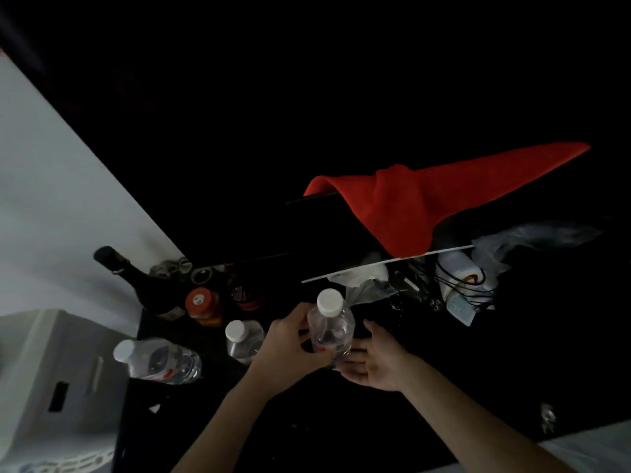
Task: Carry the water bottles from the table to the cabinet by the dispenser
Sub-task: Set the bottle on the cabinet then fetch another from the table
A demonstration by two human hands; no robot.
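Layout on the dark top, as I see it:
Held bottle [330, 331] sits between my left hand [285, 349] and right hand [375, 361]. Two bottles left of it: one [243, 339] just beside, one [158, 361] further left. Wine bottle [140, 285] and jar [201, 305] behind those. Cloth [409, 206] behind right.

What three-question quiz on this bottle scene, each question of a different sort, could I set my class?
1. True or false: the left hand grips a bottle.
2. How many white-capped bottles show? A two, B three, C five.
3. Fill in: the cloth is ____.

Key: 1 true. 2 B: the held one, one upright, one tilted. 3 red. The right hand lies open beside the held bottle.
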